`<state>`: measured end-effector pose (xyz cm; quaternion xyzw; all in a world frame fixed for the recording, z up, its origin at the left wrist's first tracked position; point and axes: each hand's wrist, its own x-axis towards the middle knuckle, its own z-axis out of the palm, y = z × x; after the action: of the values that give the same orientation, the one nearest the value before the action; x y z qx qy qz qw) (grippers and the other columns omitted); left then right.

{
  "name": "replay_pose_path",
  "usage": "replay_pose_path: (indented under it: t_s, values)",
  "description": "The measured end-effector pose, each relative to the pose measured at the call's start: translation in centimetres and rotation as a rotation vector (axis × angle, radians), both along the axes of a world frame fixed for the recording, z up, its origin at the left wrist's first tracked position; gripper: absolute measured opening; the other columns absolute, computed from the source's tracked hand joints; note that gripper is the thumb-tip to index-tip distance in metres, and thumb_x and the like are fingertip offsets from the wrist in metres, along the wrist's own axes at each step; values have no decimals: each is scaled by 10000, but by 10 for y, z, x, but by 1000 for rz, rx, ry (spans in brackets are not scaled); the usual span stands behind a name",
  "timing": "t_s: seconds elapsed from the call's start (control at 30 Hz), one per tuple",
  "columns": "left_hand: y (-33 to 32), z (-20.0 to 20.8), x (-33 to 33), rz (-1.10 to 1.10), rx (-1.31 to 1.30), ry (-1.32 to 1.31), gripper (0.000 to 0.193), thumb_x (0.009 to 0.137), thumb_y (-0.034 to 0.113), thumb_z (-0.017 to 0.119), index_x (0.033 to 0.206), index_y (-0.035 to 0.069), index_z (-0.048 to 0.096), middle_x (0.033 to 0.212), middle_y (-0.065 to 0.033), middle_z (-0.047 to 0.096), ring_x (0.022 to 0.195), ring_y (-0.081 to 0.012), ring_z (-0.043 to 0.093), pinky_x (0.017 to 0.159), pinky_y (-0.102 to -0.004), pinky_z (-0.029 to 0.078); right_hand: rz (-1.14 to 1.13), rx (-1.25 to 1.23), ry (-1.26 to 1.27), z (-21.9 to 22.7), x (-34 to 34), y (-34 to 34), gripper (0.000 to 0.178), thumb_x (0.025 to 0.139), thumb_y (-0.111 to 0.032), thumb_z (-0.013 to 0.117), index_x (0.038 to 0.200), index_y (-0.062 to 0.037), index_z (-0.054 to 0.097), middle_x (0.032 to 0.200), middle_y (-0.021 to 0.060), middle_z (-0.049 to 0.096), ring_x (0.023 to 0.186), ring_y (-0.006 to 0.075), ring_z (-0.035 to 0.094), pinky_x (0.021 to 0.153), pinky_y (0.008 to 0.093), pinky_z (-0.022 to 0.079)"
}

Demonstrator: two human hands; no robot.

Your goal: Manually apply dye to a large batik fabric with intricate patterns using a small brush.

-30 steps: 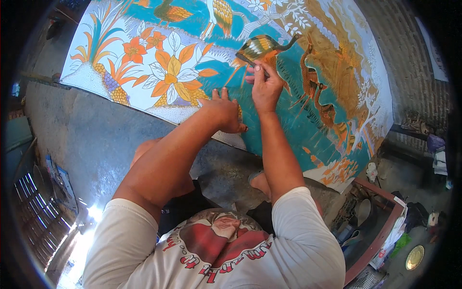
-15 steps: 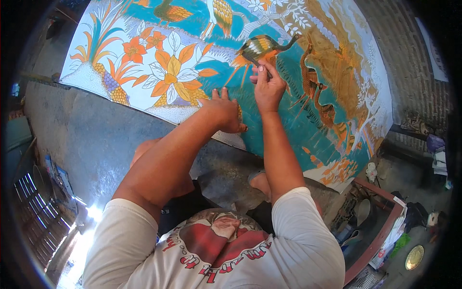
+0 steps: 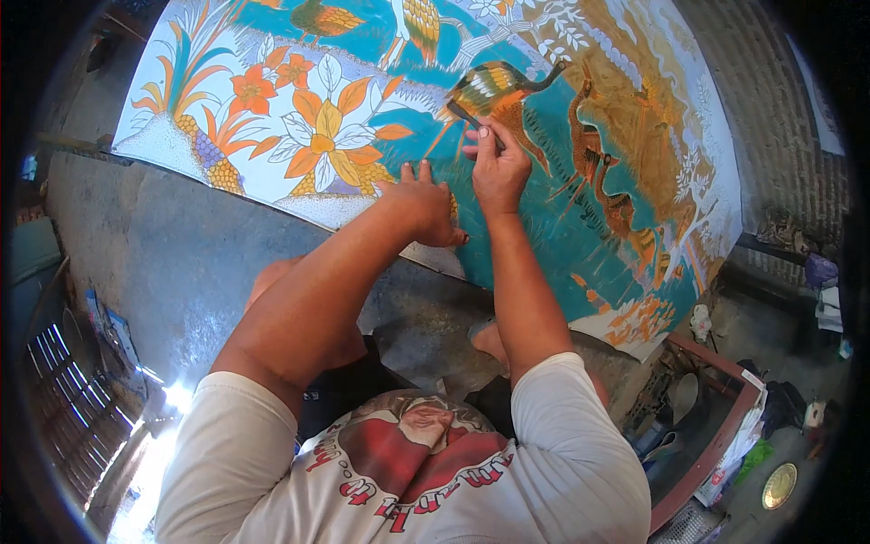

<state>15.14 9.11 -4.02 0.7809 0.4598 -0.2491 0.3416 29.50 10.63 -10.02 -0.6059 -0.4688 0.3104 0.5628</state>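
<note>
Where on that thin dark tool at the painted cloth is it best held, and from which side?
Probably near its lower end, as the right hand pinches the thin dark tool now, coming from below. The slim shaft slants up-left, tip toward the painted bird, so a low grip leaves the tip free.

A grey concrete floor (image 3: 172, 263) takes up the left and middle of the scene, worn and patchy. Bright sunlight (image 3: 159, 426) falls on it near the lower left, making a white glare. At the far left stands a slatted metal grate (image 3: 63, 399). Along the right runs a rough brick wall (image 3: 770, 109). Near the lower right sits a reddish wooden tray (image 3: 716, 435) with clutter in it, and a round brass dish (image 3: 779, 485) lies on the ground beside it.
</note>
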Motion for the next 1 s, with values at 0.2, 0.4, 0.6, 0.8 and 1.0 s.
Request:
replay_pose_path:
  t_s: [0.2,0.4,0.6,0.8,1.0]
  values:
    - [0,-3,0,-5,2,-8,1063,809,727,675,1585,80,346,1668,-310,107,1517,-547,154,1096,-766,285,9,-15,-7,-1,-6,-5,226,1019,-136,610,1152,21,704,884,123,768,699,147,725,640,303,582]
    - [1,-6,-1,-23,17,-12,1061,814,742,657,1578,70,357,1661,-321,122,1511,-553,168,1105,-731,316,10,-15,-39,-2,-11,-10,212,1010,-132,620,1129,21,708,877,123,772,684,161,734,628,309,583]
    - [-2,-7,0,34,3,-27,999,827,701,683,1548,64,414,1685,-262,119,1541,-501,129,1106,-766,279,28,0,-77,-8,-13,-15,204,1002,-132,631,1112,22,708,869,127,773,682,173,745,619,317,588]
    - [-1,-8,0,43,23,-30,984,829,694,687,1539,63,429,1687,-258,120,1541,-497,132,1114,-752,285,28,-12,-38,0,-16,-20,202,1004,-126,629,1113,26,705,868,132,767,685,174,739,630,311,593]
    - [2,-2,2,-46,21,-7,1011,835,722,651,1549,51,400,1649,-338,139,1494,-566,201,1119,-695,338,-30,8,305,37,4,-45,232,1030,-135,589,1166,27,682,911,137,734,719,185,716,667,337,612]
